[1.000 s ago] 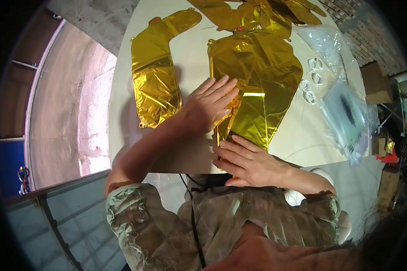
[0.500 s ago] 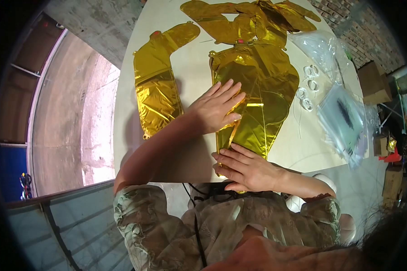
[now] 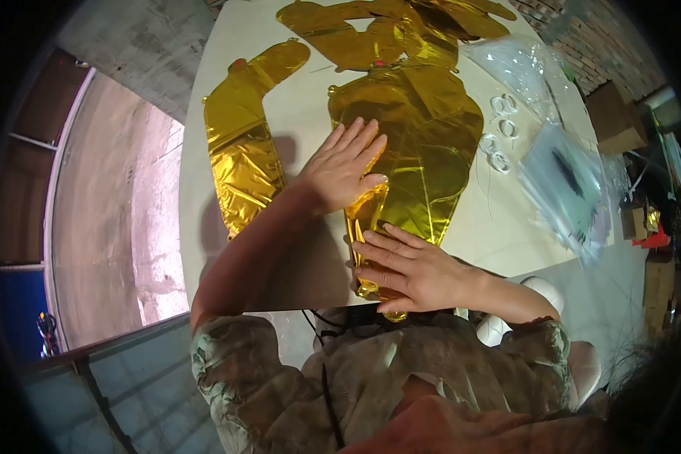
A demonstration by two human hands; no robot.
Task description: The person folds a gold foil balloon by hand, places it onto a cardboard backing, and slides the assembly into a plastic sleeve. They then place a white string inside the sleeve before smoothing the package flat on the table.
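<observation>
A gold foil balloon (image 3: 424,151), uninflated, lies flat on the table in front of me, its near end reaching the table's edge. My left hand (image 3: 343,168) rests open on its left side, fingers stretched out over the foil. Closer to my body, my right hand (image 3: 420,271) presses flat on the narrow near end, fingers spread. Between the hands the foil's left edge is folded over in creases. Left of my left forearm lies another flat gold foil piece (image 3: 242,140), bent at an angle.
More gold foil balloons (image 3: 340,34) lie at the far end of the pale table (image 3: 310,98). To the right are several small white coils (image 3: 499,161), a clear plastic bag (image 3: 518,72) and a stack of clear plastic sleeves (image 3: 564,181). Cardboard boxes (image 3: 617,117) stand beyond the table's right side.
The whole view has shifted, so the table and foil sit slightly further left. Both hands stay flat on the balloon, with the fold at its left edge showing more between them.
</observation>
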